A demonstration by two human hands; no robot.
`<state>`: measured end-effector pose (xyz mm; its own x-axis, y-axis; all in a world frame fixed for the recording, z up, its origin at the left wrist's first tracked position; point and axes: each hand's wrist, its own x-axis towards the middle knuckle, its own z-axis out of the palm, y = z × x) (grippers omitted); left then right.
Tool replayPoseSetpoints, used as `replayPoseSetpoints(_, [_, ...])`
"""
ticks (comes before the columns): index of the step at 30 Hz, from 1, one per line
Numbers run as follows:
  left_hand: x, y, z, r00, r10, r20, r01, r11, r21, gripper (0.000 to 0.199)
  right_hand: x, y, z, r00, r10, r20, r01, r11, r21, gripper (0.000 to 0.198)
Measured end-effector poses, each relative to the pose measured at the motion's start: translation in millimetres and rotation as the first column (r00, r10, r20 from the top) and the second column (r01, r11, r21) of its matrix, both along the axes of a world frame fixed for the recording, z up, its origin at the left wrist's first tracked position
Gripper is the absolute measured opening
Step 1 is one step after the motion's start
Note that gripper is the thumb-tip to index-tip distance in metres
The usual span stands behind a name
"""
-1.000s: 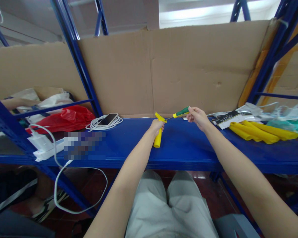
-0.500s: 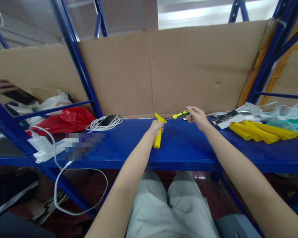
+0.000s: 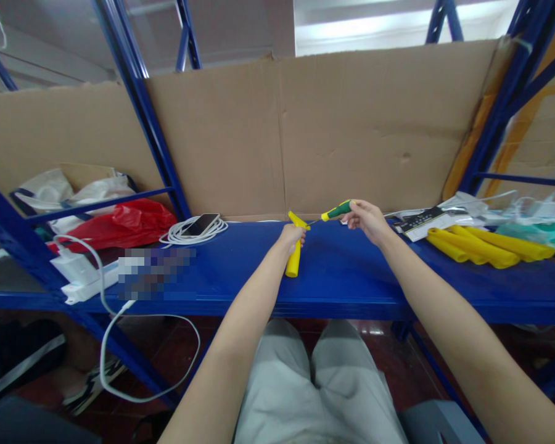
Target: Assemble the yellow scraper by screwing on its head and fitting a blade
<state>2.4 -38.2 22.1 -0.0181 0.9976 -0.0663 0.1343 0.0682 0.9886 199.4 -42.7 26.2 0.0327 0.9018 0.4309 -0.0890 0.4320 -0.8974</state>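
My left hand (image 3: 294, 238) is closed around the middle of a yellow plastic part (image 3: 293, 264) with a tube-like lower end and a slanted top piece. The fingers hide its middle, and its lower end is close to the blue shelf. In my right hand (image 3: 363, 218) is a screwdriver (image 3: 337, 211) with a green and yellow handle, gripped by the handle's end. Its thin shaft points left and meets the yellow part beside my left fingers; the tip's exact contact is hidden.
Several yellow tubes (image 3: 485, 245) lie at the right of the blue shelf (image 3: 240, 271). Left are a phone (image 3: 202, 224) on a coiled white cable, a red bag (image 3: 129, 223) and a white power strip (image 3: 90, 288). Cardboard (image 3: 222, 142) stands behind. Another person's leg shows lower left.
The screwdriver's handle looks turned in my right hand, showing more green. My left hand and the yellow part stay put. Another person's hand with a dark object has left the far left.
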Motion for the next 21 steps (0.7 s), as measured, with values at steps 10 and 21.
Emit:
replayPoseSetpoints(10, [-0.3,2.1,-0.2,1.000,0.001,0.003,-0.001,1.000,-0.001,0.011,-2.6,1.5,-0.4,0.973,-0.215,0.081,0.218,0.975,-0.031,0.038])
replayPoseSetpoints(21, [-0.9,4.3,-1.6,1.000,0.011,0.001,-0.011,1.000,-0.003,0.011,-1.5,4.0,-2.2,0.973,-0.206,0.103,0.204,0.979,0.024,0.045])
